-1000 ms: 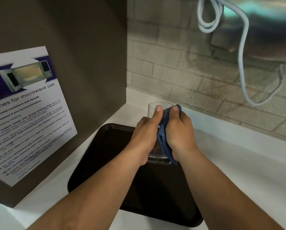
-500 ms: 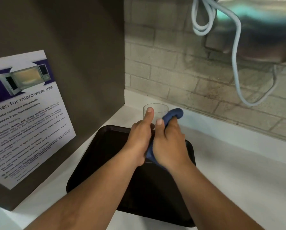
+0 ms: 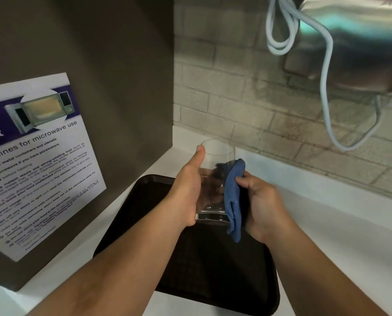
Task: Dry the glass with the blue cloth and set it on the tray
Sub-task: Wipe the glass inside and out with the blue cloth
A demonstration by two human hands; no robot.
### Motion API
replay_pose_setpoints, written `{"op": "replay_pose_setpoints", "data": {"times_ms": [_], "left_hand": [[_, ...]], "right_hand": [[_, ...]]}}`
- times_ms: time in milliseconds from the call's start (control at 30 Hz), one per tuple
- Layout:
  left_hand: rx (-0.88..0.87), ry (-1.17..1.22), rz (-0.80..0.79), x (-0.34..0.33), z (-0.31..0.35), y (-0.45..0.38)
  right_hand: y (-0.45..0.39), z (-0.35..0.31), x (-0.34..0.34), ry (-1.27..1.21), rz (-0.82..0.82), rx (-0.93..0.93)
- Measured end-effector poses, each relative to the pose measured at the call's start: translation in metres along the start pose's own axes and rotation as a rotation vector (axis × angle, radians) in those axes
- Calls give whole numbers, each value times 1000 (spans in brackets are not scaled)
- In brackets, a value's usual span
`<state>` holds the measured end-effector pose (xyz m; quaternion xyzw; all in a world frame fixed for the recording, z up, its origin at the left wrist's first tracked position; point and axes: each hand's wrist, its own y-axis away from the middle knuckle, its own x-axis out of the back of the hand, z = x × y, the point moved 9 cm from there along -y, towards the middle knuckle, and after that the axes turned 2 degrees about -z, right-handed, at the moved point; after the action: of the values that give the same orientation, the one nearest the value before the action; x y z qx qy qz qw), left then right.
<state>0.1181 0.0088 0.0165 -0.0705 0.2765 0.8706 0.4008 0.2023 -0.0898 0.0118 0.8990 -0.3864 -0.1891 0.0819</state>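
A clear drinking glass (image 3: 215, 179) is held upright above the black tray (image 3: 213, 277). My left hand (image 3: 187, 190) grips its left side, thumb up near the rim. My right hand (image 3: 262, 204) holds the blue cloth (image 3: 233, 201) pressed flat against the glass's right side. The cloth hangs down past the glass base. The tray lies on the white counter below both hands.
A dark cabinet side (image 3: 99, 87) with a microwave guidelines poster (image 3: 35, 165) stands at the left. A brick wall (image 3: 247, 99) runs behind. A white cable (image 3: 325, 71) hangs from a metal appliance (image 3: 361, 37) at the upper right. White counter (image 3: 350, 236) extends right of the tray.
My right hand has slid the cloth from the glass's front to its right side and opened away, so more of the glass shows. The glass sits a little higher in view.
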Motion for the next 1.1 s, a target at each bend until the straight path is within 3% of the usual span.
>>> {"op": "replay_pose_setpoints", "data": {"times_ms": [200, 333, 400, 467, 567, 733, 867, 967, 1100], "left_hand": [[41, -180, 34, 2, -9, 2], [61, -68, 1, -5, -17, 7], [12, -26, -14, -8, -15, 6], [9, -11, -35, -12, -14, 8], [44, 73, -64, -14, -10, 8], [6, 31, 126, 7, 4, -2], [-16, -55, 81, 1, -3, -3], [0, 23, -2, -6, -8, 0], [45, 124, -54, -4, -15, -5]], "right_hand": [[24, -16, -24, 463, -238, 444], [43, -38, -38, 645, -60, 770], [36, -46, -30, 611, 79, 734], [18, -52, -16, 486, 175, 561], [4, -47, -10, 367, 139, 340], [36, -24, -34, 689, 33, 531], [42, -44, -43, 733, 150, 688], [20, -58, -25, 593, 243, 537], [-1, -47, -14, 409, 180, 332]]}}
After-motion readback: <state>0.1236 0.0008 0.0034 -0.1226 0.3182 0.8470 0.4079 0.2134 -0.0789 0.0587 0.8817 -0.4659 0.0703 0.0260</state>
